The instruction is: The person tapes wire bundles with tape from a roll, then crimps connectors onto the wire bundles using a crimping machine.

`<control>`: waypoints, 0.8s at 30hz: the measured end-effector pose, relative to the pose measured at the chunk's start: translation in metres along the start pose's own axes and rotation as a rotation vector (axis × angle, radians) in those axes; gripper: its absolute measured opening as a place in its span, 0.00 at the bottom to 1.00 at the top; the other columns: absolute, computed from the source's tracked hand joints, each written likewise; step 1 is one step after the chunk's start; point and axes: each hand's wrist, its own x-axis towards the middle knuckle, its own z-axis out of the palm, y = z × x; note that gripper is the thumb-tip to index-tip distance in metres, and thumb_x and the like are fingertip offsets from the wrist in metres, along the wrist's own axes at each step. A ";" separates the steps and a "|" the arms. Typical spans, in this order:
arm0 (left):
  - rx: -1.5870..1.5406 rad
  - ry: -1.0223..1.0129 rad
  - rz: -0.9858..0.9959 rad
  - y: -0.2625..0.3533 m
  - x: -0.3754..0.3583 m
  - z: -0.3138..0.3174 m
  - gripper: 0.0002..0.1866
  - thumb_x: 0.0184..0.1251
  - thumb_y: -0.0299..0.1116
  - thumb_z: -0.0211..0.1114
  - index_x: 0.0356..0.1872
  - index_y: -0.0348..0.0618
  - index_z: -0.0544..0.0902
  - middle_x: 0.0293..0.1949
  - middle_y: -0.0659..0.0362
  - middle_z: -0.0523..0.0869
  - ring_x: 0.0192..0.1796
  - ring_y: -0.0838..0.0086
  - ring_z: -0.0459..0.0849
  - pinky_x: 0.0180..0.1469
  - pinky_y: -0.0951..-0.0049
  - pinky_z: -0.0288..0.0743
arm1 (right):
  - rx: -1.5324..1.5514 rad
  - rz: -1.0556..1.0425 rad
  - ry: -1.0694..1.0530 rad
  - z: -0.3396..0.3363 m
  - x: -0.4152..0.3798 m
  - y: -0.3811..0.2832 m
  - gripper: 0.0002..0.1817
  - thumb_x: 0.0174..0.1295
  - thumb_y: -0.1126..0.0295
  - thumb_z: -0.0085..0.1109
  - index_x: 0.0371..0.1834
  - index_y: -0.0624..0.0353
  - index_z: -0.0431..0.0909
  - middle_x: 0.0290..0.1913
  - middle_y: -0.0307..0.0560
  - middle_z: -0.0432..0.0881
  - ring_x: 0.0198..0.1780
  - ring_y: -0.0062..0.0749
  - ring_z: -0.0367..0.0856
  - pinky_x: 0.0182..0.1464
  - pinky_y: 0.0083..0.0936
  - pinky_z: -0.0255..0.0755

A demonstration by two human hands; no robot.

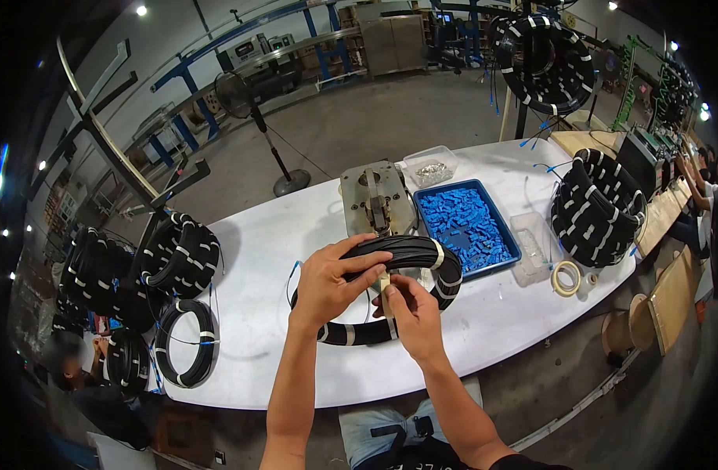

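A coil of black cable [429,252], bound with pale bands, is in front of me over the white table. My left hand [331,282] is closed on the coil's far left part, its fingertips at the inner edge. In the middle of the ring, a cream strip of tape [386,294] runs between my hands. My right hand [415,313] pinches this strip, thumb on the near side. Just beyond the coil stands a metal press-like machine [375,196]. The coil hides the machine's lower front.
A blue tray [500,227] of small blue connectors, a clear box [436,166] of metal bits and tape rolls [566,279] lie rightward. Cable coils stand at the table's right [598,207] and left [185,341]. A fan [292,182] stands behind; another person [101,392] is at left.
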 end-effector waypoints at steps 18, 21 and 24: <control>0.210 0.040 0.098 -0.014 0.000 -0.007 0.24 0.63 0.45 0.69 0.59 0.48 0.82 0.53 0.53 0.85 0.51 0.57 0.85 0.52 0.64 0.79 | -0.226 -0.337 -0.079 0.000 0.038 0.071 0.14 0.77 0.67 0.43 0.47 0.67 0.75 0.33 0.46 0.79 0.37 0.28 0.77 0.43 0.25 0.71; 0.199 0.065 0.105 -0.017 -0.003 -0.004 0.24 0.64 0.47 0.68 0.58 0.49 0.82 0.54 0.55 0.85 0.51 0.57 0.84 0.51 0.63 0.79 | -0.257 -0.363 -0.107 0.000 0.036 0.070 0.13 0.76 0.69 0.44 0.48 0.68 0.75 0.35 0.47 0.79 0.38 0.30 0.77 0.44 0.27 0.72; 0.202 0.059 0.091 -0.009 -0.007 -0.008 0.23 0.63 0.45 0.69 0.57 0.46 0.82 0.54 0.53 0.85 0.53 0.56 0.84 0.54 0.63 0.78 | -0.334 -0.404 -0.072 -0.001 0.050 0.076 0.12 0.74 0.72 0.45 0.51 0.68 0.74 0.39 0.50 0.82 0.42 0.35 0.79 0.48 0.29 0.72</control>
